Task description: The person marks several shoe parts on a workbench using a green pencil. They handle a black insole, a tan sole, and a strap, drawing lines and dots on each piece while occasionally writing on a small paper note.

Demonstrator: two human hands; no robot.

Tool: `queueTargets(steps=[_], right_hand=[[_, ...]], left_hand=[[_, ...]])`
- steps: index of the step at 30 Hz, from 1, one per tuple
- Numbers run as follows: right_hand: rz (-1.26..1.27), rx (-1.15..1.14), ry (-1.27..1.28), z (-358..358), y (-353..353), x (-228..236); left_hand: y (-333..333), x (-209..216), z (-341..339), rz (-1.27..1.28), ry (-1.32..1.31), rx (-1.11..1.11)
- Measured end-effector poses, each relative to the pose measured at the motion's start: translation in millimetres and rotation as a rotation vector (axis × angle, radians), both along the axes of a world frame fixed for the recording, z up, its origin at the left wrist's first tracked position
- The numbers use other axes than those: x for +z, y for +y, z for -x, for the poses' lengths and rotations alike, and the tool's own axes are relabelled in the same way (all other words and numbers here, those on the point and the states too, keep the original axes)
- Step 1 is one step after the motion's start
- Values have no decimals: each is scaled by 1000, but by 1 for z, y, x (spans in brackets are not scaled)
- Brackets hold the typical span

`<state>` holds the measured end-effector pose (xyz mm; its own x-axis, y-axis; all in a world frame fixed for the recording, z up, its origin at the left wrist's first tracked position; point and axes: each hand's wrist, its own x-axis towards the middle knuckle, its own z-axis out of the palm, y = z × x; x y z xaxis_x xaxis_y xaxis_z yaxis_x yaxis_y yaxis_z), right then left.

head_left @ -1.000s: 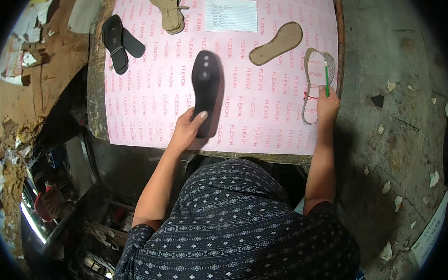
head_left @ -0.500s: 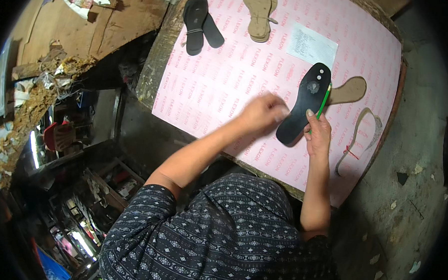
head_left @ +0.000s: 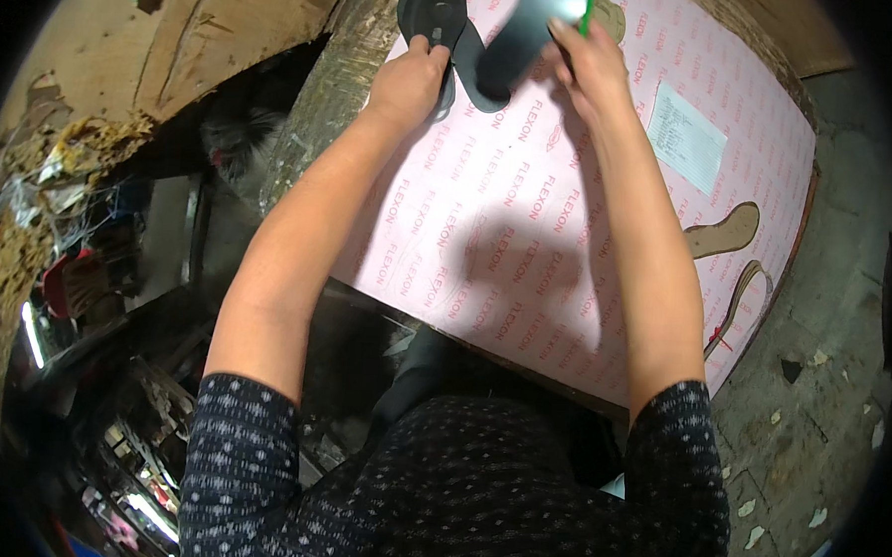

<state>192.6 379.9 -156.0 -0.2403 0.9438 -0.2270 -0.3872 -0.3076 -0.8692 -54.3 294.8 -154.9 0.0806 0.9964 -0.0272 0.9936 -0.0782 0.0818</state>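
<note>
At the far left of the table, my left hand (head_left: pixel 409 86) is closed on a bundle of black shoe soles (head_left: pixel 438 7); one sole of it fans out to the right. My right hand (head_left: pixel 596 74) grips another black shoe sole (head_left: pixel 529 41), blurred by motion and tilted above the table. A thin green pencil-like stick (head_left: pixel 587 11) is held in the same hand. The top of the held sole runs out of view. Behind my right hand a tan sole bundle (head_left: pixel 611 17) shows only in part.
Pink printed sheeting (head_left: pixel 489 196) covers the table. A written paper sheet (head_left: pixel 688 138) lies at the right, with a tan sole (head_left: pixel 729 233) and curved strips tied in red (head_left: pixel 741 296) nearer the right edge. A rough wooden surface (head_left: pixel 208 39) stands at the left.
Both hands have moved away from me; the right carried the black sole and green stick leftward. My left hand has taken hold of the black sole bundle. The view has shifted.
</note>
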Motion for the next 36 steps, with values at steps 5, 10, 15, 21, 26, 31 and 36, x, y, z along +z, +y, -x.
queueTargets(steps=[5, 10, 15, 21, 26, 31, 36], right_hand=[[-82, -66, -86, 112, 67, -52], [-91, 264, -395, 131, 49, -72], [-330, 211, -882, 139, -4, -40], [-193, -193, -1216, 96, -52, -35], [-94, 90, -994, 75, -67, -29], [-143, 43, -793, -41, -137, -36], [148, 169, -1099, -183, -247, -35]], left_hand=[[2, 5, 16, 9, -148, -64], [3, -5, 34, -62, -196, -107], [12, -6, 31, -113, -187, -59], [-29, -3, -14, -120, -336, 298], [-21, -15, -24, -134, -144, 177], [-29, -10, -45, -360, -155, 126], [-3, -19, -149, -255, -433, 102]])
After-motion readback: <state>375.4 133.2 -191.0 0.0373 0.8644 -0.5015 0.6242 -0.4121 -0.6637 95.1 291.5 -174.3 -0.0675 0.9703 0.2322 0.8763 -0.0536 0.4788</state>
